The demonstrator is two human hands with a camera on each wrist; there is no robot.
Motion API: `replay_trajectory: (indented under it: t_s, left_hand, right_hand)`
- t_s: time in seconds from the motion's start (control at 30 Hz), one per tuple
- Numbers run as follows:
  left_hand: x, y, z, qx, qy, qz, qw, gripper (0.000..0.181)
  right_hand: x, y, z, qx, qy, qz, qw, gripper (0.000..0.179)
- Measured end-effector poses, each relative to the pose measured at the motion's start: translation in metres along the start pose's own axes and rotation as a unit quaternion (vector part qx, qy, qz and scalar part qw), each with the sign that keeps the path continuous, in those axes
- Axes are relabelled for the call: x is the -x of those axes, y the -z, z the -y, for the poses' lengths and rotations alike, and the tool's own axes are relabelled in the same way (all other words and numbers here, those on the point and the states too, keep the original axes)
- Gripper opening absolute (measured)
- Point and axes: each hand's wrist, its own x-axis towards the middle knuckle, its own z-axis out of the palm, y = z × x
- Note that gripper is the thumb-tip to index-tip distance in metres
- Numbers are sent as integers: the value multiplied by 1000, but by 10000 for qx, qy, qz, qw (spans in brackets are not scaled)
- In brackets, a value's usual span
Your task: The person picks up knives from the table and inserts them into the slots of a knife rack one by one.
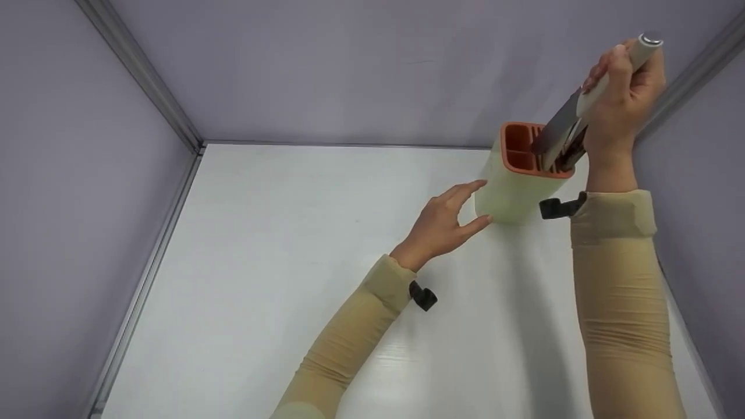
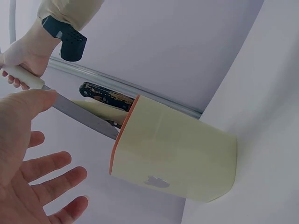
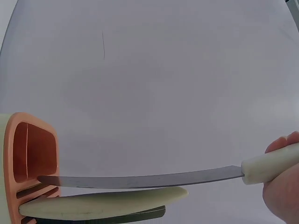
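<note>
A pale yellow-green knife block [image 1: 512, 198] with an orange top stands at the table's back right. Above it, my right hand [image 1: 625, 110] grips the white handle of a knife [image 3: 140, 181]. The blade slants down to the block's top, its tip at the orange slots; how far it goes in, I cannot tell. A cream-handled knife [image 3: 103, 205] and a dark-handled knife [image 2: 105, 95] sit in the block. My left hand [image 1: 442, 224] is spread beside the block's left side, fingers apart and holding nothing. Whether its fingertips touch the block is unclear.
The white table [image 1: 279, 233] lies to the left of the block and in front of it. Grey-lilac panels [image 1: 349, 70] rise behind and at both sides, with metal rails [image 1: 139, 75] at their corners. Each wrist carries a small black camera [image 1: 423, 295].
</note>
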Motion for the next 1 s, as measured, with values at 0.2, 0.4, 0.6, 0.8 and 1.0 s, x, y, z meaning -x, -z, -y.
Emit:
replay_trajectory:
  t_s: [0.2, 0.4, 0.6, 0.8, 1.0]
  left_hand:
    - [0, -1, -1, 8, 56, 79, 10000, 62]
    - [1, -3, 0, -20, 7, 83, 10000, 62]
    - [3, -5, 0, -36, 105, 169, 9998, 61]
    - [3, -6, -1, -108, 190, 240, 9995, 61]
    - [4, -9, -1, -110, 179, 298, 9993, 60]
  right_hand:
    - [-2, 3, 0, 32, 65, -34, 10000, 13]
    - [-2, 5, -1, -49, 151, -19, 9999, 13]
    - [-1, 4, 1, -23, 84, 2, 10000, 13]
    - [-2, 2, 2, 99, 216, 88, 9997, 13]
    - [1, 7, -6, 279, 127, 171, 9994, 13]
